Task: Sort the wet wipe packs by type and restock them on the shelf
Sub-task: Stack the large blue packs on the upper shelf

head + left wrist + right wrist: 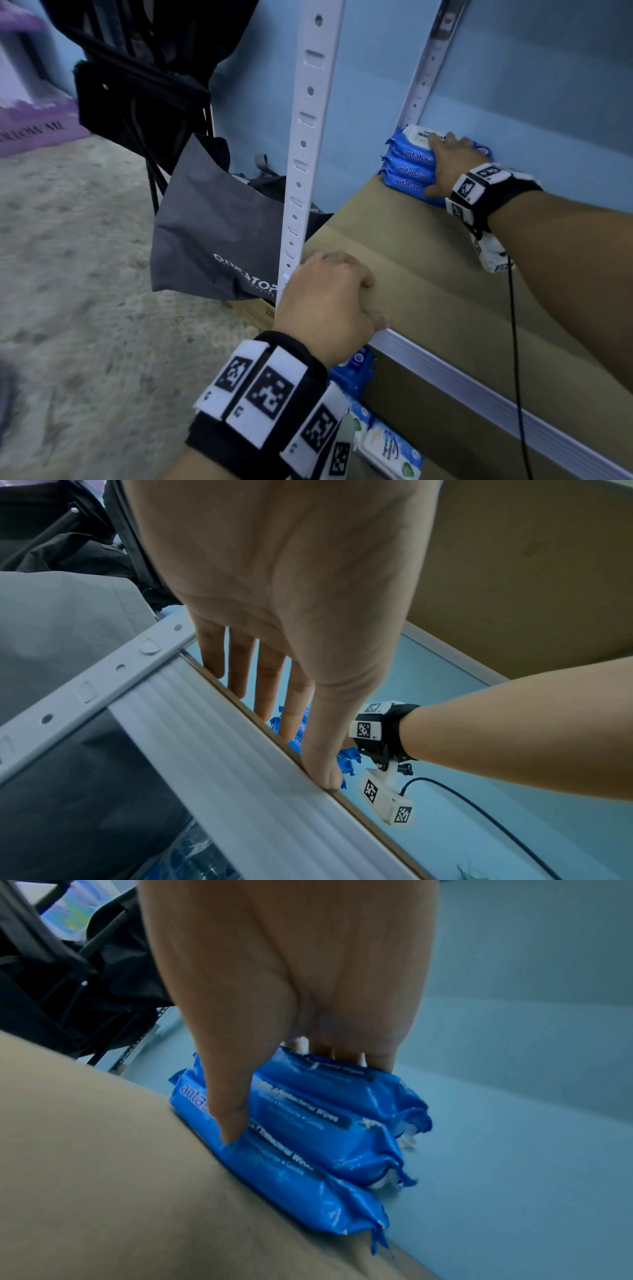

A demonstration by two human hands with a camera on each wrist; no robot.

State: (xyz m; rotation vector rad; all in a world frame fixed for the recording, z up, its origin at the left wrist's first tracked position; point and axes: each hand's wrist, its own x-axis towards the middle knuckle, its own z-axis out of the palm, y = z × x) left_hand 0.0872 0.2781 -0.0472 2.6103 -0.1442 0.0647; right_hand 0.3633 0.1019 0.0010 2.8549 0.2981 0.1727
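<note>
Three blue wipe packs [409,169] stacked on shelf [411,267], right hand [450,164] gripping stack

Brown shelf board [428,274], stack of blue wipe packs [407,164] at back corner

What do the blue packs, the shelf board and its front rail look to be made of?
Blue packs: glossy plastic film, going by the sheen and crimped, crinkled ends. Shelf board: matte tan, probably fibreboard or similar; no grain visible. Front rail: ribbed, pale and smooth, likely painted metal, possibly plastic.
</note>
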